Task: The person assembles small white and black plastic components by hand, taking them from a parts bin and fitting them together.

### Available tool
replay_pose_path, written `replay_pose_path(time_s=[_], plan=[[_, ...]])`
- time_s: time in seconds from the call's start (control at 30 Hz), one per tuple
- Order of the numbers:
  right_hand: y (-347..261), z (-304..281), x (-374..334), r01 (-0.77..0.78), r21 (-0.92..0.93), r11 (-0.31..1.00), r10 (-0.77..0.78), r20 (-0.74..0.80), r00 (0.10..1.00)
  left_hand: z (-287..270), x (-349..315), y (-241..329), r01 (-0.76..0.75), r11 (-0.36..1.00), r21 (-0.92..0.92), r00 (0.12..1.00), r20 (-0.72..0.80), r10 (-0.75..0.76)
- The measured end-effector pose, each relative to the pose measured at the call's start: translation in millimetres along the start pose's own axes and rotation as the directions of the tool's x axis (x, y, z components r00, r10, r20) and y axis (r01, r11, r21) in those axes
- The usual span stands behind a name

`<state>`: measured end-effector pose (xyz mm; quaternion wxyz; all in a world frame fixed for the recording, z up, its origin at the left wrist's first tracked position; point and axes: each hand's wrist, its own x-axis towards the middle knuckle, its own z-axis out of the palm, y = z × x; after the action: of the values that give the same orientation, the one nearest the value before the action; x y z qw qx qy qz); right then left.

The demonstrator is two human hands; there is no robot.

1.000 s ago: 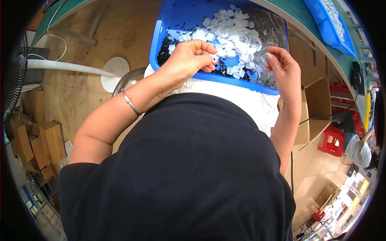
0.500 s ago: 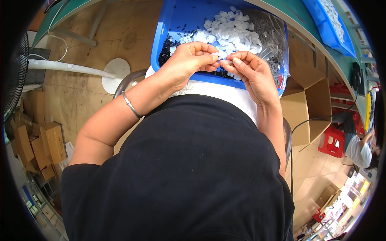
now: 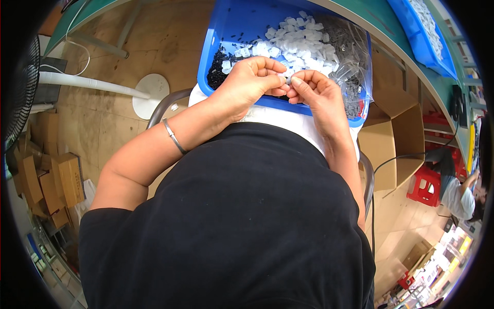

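Observation:
Both my hands meet over the near edge of a blue plastic tray (image 3: 206,67) on my lap. My left hand (image 3: 252,82) is closed in a pinch on a small whitish plastic piece (image 3: 288,80), mostly hidden by the fingertips. Against it, my right hand (image 3: 319,92) also pinches; what its fingers hold is too small and covered to make out. In the tray lie a heap of white translucent plastic pieces (image 3: 303,44), small black parts (image 3: 216,77) at the left, and a clear plastic bag (image 3: 352,62) of grey parts at the right.
A green table edge (image 3: 355,20) curves past the tray, with another blue tray (image 3: 419,38) on it. An open cardboard box (image 3: 381,149) stands at my right, near a red stool (image 3: 426,185) and another person (image 3: 458,195). A fan (image 3: 20,92) and cardboard boxes (image 3: 67,177) are at left.
My two hands have come closer together, the right fingertips moving left to meet the left ones. The tray appears slightly shifted right and down in the view.

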<state>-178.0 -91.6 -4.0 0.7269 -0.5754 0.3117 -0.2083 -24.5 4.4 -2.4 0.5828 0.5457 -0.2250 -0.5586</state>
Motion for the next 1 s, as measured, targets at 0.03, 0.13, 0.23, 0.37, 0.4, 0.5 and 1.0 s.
replay_pose_path(time_s=[0.03,0.13,0.23,0.37,0.4,0.5,1.0], plan=[[-0.2,0.2,-0.4,-0.012,-0.006,1.0,0.012,0.001,1.0,1.0,-0.7,1.0,-0.005,1.0,0.019,1.0,-0.003,0.005],[1.1,-0.9,0.5,-0.04,-0.002,0.999,0.04,0.005,0.999,2.8,-2.4,2.6,-0.015,0.999,0.044,1.0,-0.007,0.016],[5.0,-2.0,2.2,-0.062,0.019,0.998,0.061,0.013,0.998,2.6,-2.4,2.1,-0.029,0.998,0.061,1.0,-0.008,0.03],[4.1,4.7,0.0,0.02,0.052,0.998,-0.016,-0.084,0.996,2.2,-2.4,3.3,-0.056,0.996,0.075,0.997,-0.055,0.06],[4.3,3.9,0.1,0.02,0.052,0.998,-0.016,-0.084,0.996,1.9,-2.0,2.9,-0.056,0.996,0.074,0.997,-0.055,0.06],[5.4,1.5,0.0,0.02,-0.004,1.0,-0.021,-0.052,0.998,1.0,-1.3,1.6,-0.054,0.995,0.09,0.997,-0.051,0.058],[-0.3,1.8,-2.4,0.042,-0.033,0.999,-0.04,0.05,0.998,-4.9,2.6,0.7,-0.029,0.99,0.139,0.999,-0.03,0.034]])
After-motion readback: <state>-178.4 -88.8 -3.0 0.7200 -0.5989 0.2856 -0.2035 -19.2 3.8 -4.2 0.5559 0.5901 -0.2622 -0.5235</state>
